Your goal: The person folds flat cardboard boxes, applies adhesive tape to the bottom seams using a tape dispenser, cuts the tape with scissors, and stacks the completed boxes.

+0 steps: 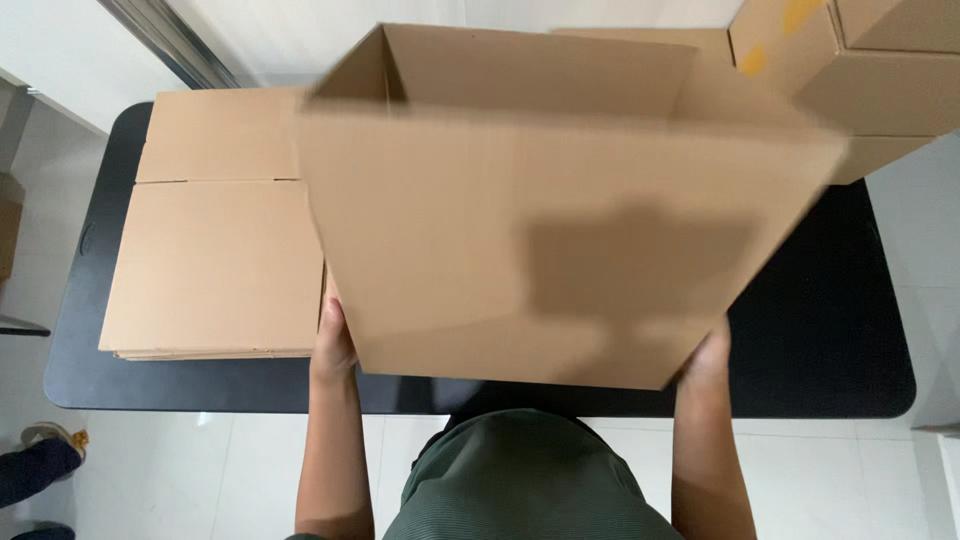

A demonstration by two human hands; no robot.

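Leftmost, a stack of flattened cardboard sheets (215, 235) lies on the black tabletop (830, 340), just beside the left hand (333, 345), whose grip closes on the near left edge of an opened cardboard box (540, 230). That box is held tilted above the tabletop's middle, its open end facing away. Rightward, the right hand (708, 358) grips its near right corner, with stacked cardboard boxes (860, 70) beyond.

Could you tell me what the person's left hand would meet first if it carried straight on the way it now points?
The left hand probably meets the stack of flat cardboard just ahead, though depth is unclear.
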